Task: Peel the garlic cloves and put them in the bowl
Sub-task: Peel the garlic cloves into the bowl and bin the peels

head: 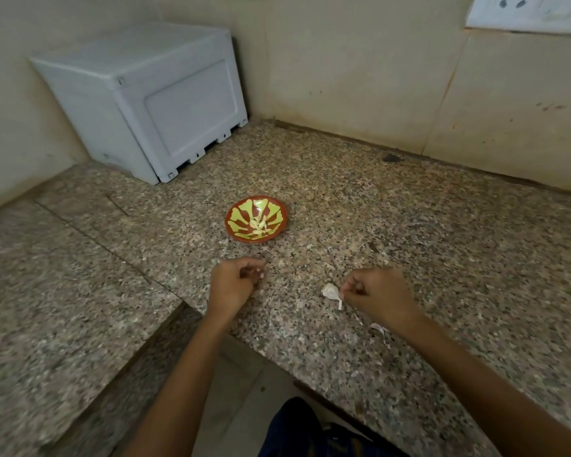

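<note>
Two bare hands low over the speckled stone surface [409, 225], well apart: left hand [233, 285] curled, fingertips perhaps pinching something small, too blurred to tell. Right hand [381, 296] curled too, pinching a strip of papery skin [339, 303] just beside the pale garlic [329, 291] lying on the surface. Beyond both, red-and-yellow bowl [257, 219] holding peeled cloves [259, 224]; grey box [145, 100] far left by the wall.

We see a speckled granite counter [409, 225] — a grey plastic box [152, 100] stands in its far corner against beige wall tiles [360, 77].
</note>
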